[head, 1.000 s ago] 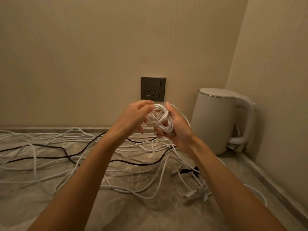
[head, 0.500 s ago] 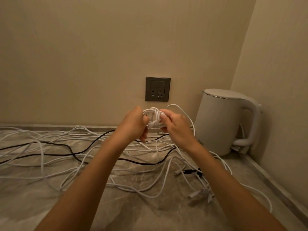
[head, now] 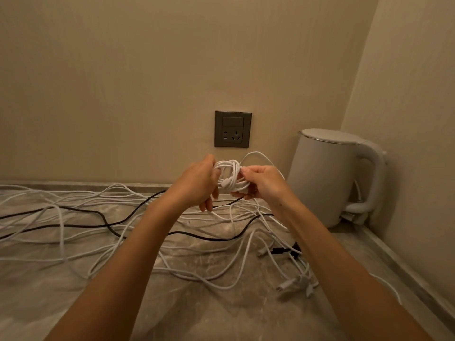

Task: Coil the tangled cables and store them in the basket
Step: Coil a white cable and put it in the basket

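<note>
A small coil of white cable [head: 230, 175] hangs in the air between both hands, above the marble counter. My left hand [head: 199, 184] grips its left side with fingers curled round the loops. My right hand [head: 261, 182] pinches its right side, and a loose loop arcs up behind that hand. Below lies a tangle of white cables [head: 73, 217] spread over the counter, crossed by a black cable [head: 103, 219]. Several white plug ends [head: 298, 284] lie at the right. No basket is in view.
A white electric kettle [head: 330, 178] stands in the back right corner on the marble counter [head: 221, 311]. A dark wall socket [head: 232, 129] sits on the back wall above the hands. A raised stone edge runs along both walls.
The coil has come down a little and turned flatter between my hands. My right hand has shifted from cupping the coil to pinching its right side.
</note>
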### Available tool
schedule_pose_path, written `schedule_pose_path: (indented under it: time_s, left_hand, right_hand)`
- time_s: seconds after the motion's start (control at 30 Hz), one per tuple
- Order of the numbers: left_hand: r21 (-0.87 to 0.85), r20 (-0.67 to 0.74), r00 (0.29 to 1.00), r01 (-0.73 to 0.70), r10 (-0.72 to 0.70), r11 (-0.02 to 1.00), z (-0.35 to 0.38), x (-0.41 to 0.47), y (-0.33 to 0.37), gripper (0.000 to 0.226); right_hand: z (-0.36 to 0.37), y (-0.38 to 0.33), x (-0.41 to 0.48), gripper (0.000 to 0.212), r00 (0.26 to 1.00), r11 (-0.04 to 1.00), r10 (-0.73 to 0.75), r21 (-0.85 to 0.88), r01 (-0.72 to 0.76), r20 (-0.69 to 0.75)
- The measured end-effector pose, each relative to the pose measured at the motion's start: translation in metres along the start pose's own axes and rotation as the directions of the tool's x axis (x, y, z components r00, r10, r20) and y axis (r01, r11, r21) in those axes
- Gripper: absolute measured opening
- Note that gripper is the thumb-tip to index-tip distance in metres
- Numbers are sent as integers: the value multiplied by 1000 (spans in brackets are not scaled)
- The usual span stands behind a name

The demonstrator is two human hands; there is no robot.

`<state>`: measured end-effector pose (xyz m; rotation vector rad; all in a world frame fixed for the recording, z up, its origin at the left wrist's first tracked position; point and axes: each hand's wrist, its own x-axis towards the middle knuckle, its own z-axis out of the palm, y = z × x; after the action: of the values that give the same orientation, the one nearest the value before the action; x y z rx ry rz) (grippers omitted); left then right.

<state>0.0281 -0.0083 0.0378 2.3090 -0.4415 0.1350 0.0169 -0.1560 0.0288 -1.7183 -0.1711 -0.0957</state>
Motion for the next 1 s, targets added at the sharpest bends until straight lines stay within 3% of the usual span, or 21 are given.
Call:
schedule_pose_path:
  time_s: [0.23,0.5,0.67,0.77,1.0]
  left_hand:
    - [128,-145,988,-35,54,991,-2,1,-3,9]
    - [232,-111,973,-172,201,957,4,-1,4,18]
    - [93,-192,971,-130,146,987,0,2,-1,16]
    - [38,-108,989,-94,98,995,-1,2,-1,28]
    - [-52,-84,995,-54,50,997,-2,3,-3,15]
  right_hand:
    - [6,1,-2,25,994,980,-75,-177,88,79]
    - [9,4,0,25,981,909,-162,-369,191,109]
    - [9,5,0,20,970,912,-220,-331,242,104]
    - [8,9,3,12,971,929,-226,-284,239,78]
    - [7,8,3,20,944,931,-316,-160,329,99]
